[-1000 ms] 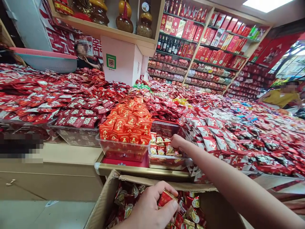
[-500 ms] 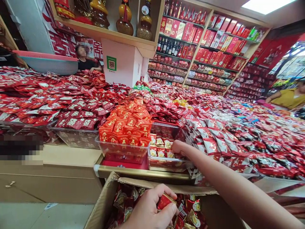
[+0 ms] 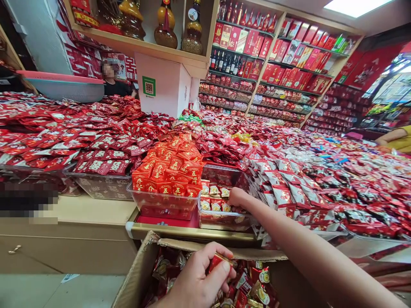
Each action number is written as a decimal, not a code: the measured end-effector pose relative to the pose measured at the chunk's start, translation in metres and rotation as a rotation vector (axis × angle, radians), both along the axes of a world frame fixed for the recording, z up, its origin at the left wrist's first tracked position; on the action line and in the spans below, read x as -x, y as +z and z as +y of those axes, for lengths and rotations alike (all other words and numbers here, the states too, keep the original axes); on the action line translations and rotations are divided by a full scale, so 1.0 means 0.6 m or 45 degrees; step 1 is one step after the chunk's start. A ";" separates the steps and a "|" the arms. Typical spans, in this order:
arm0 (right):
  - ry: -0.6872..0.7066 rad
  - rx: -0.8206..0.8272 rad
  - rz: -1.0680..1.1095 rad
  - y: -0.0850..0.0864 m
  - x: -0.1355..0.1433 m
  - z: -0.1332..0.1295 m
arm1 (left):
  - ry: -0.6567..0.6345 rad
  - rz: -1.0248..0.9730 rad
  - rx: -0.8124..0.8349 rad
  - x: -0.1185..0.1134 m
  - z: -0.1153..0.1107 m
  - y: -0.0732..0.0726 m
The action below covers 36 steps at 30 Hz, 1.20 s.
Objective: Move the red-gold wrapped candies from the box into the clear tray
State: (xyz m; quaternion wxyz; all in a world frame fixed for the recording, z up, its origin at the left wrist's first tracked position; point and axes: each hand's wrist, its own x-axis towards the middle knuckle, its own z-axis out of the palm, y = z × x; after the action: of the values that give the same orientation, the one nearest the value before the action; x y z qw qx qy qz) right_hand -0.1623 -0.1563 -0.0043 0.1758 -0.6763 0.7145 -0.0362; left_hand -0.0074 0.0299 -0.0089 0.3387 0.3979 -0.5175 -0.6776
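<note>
My left hand (image 3: 205,271) is closed on a wrapped candy (image 3: 216,262) in red and gold, over an open cardboard box (image 3: 136,267). Loose candies (image 3: 261,295) in similar red wrappers fill the part of the box that shows. Stretched forward, my right hand (image 3: 236,197) reaches into a clear plastic bin (image 3: 224,219) on the counter. Its fingers are curled beside upright rows of red-and-gold candies (image 3: 215,205); what lies in the fingertips is hidden. Left of that bin stands another clear bin (image 3: 165,204), heaped with orange-red packets (image 3: 173,171).
Heaps of red packets (image 3: 109,149) and silver-red packets (image 3: 289,179) flank the bins. A gold counter edge (image 3: 192,232) runs behind the box. Basins (image 3: 67,87), a white pillar (image 3: 159,83) and shelves (image 3: 244,55) stand farther back. A person (image 3: 112,81) is behind the counter; a yellow sleeve (image 3: 403,139) shows at right.
My left hand has risen slightly and its thumb now covers more of the candy. My right hand stays at the bin's rows. The person in yellow has shifted rightward, mostly out of view.
</note>
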 end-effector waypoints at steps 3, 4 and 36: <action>0.013 0.104 0.002 0.036 0.001 0.010 | 0.114 0.236 -0.087 -0.010 -0.004 0.008; 0.032 0.170 -0.016 0.052 0.002 0.023 | 0.167 0.327 -0.134 -0.012 -0.006 0.013; 0.737 1.301 -0.554 -0.021 -0.028 0.283 | 0.413 0.825 -0.375 0.019 -0.010 0.010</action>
State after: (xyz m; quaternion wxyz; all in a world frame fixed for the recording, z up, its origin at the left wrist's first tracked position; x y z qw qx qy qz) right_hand -0.1454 0.0137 -0.0170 -0.0258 -0.8182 0.3425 -0.4610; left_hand -0.0185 0.0241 -0.0031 0.5265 0.2845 -0.2113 -0.7728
